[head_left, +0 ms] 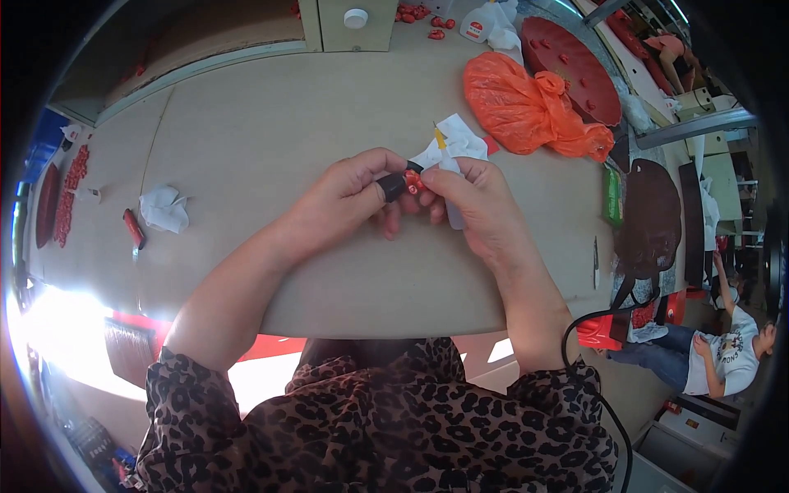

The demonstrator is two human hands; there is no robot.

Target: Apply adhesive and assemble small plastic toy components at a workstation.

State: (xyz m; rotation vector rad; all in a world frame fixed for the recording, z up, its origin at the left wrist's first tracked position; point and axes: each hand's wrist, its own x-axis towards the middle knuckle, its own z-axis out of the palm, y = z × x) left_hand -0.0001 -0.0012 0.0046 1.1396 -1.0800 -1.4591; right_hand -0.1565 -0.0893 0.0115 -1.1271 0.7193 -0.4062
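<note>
My left hand (pixel 349 191), with black covers on the thumb and a fingertip, pinches a small shiny red piece (pixel 413 182) over the table. Close beside it, my right hand (pixel 486 197) is closed around a slim white squeeze bottle whose yellow nozzle (pixel 440 141) points up and away from me. The right fingertips also come up against the red piece; whether they grip it too, I cannot tell. Just beyond both hands lies a crumpled white tissue (pixel 467 140), partly hidden by the right hand.
An orange plastic bag (pixel 511 103) and a round red tray (pixel 567 53) sit at the far right. Tweezers (pixel 596 264) lie at right, near a brown bag (pixel 651 218). A red-handled knife (pixel 133 228) is left of another tissue (pixel 164 209). Several red pieces (pixel 71 195) line the far left.
</note>
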